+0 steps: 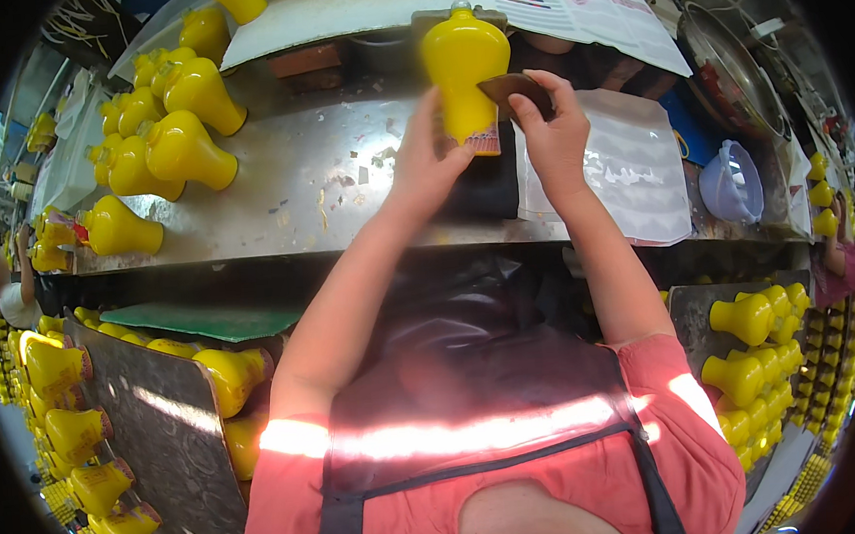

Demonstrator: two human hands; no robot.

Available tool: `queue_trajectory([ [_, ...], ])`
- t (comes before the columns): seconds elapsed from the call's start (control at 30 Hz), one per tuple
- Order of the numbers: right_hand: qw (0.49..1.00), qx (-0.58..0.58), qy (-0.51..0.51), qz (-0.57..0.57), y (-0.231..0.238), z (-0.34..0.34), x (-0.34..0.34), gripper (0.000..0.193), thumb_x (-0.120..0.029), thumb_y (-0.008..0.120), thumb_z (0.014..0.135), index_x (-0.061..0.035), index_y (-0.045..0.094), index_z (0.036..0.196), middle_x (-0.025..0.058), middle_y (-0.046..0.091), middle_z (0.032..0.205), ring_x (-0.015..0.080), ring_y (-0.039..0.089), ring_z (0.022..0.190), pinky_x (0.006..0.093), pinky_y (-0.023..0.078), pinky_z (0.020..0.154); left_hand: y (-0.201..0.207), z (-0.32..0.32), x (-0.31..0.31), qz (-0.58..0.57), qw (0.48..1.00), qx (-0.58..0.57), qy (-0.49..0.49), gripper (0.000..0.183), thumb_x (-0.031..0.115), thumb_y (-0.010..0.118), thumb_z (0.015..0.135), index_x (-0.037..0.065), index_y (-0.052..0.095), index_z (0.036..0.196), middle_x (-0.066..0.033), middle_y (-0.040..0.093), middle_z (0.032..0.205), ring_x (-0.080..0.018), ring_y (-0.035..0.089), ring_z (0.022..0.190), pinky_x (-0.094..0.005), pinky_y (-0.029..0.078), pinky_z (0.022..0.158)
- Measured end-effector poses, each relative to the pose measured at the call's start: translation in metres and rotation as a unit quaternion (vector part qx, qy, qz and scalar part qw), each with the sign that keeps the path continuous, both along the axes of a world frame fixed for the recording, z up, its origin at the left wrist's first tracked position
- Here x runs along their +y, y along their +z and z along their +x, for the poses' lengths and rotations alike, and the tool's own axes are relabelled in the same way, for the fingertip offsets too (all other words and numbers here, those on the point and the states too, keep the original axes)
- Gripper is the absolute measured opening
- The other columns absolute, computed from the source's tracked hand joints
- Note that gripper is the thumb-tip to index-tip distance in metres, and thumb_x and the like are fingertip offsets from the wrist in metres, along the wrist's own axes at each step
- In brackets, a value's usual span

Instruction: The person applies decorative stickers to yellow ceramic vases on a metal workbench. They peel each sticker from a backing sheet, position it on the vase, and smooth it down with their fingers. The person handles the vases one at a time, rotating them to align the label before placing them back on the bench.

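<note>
A glossy yellow vase (467, 57) is in front of me, its wide shoulder and neck pointing away and its narrow foot towards me. A patterned band (484, 142) runs round the foot. My left hand (422, 160) is closed on the vase's lower left side, thumb near the band. In my right hand (558, 127) a thin brown scraper-like piece (512, 90) is pinched between thumb and fingers. Its pointed tip meets or nearly meets the vase's right side; I cannot tell which. Black cloth (482, 190) lies beneath the foot.
Several yellow vases (190, 149) stand on the metal bench (276, 193) at left. A translucent wavy sheet (632, 161) and a pale purple basket (731, 183) are to the right. Printed sheets (578, 8) lie at the back. More vases crowd both sides below; other people are at the far edges.
</note>
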State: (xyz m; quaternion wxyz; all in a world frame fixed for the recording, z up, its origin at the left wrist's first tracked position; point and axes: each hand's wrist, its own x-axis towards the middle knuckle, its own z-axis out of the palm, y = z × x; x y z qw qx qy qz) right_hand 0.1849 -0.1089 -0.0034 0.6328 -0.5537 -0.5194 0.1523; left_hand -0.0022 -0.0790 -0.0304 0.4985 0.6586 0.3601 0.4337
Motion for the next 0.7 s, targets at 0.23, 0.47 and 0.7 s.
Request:
queue_trajectory([
  [0.23,0.975,-0.204,0.049,0.073,0.0,-0.032,-0.059,0.018,0.0,0.075,0.082,-0.0073,0.07,0.097,0.0106,0.073,0.091,0.027,0.072,0.084,0.0365,0.056,0.075,-0.012,-0.011,0.003,0.05,0.997,0.054,0.003,0.091,0.012,0.081,0.084,0.009,0.035,0.163,-0.0103,0.053,0.145,-0.0194,0.059,0.12,-0.0341,0.048,0.106],
  [0.47,0.898,-0.428,0.045,0.088,0.028,-0.021,-0.046,0.022,-0.001,0.074,0.082,-0.0127,0.075,0.101,0.01,0.068,0.084,0.0303,0.066,0.074,0.0404,0.053,0.065,-0.015,-0.01,0.008,0.042,0.998,0.027,0.023,0.087,0.01,0.085,0.079,0.011,0.046,0.157,-0.0123,0.055,0.144,-0.0215,0.063,0.12,-0.0349,0.05,0.106],
  [0.7,0.857,-0.494,0.143,-0.013,0.07,-0.034,-0.017,0.017,-0.011,0.07,0.087,-0.0154,0.072,0.103,0.0117,0.068,0.086,0.0333,0.068,0.077,0.0438,0.055,0.066,-0.005,-0.01,0.0,0.022,0.999,0.031,0.024,0.09,0.009,0.089,0.072,0.005,0.05,0.152,-0.0147,0.058,0.146,-0.0235,0.067,0.119,-0.0346,0.055,0.101],
])
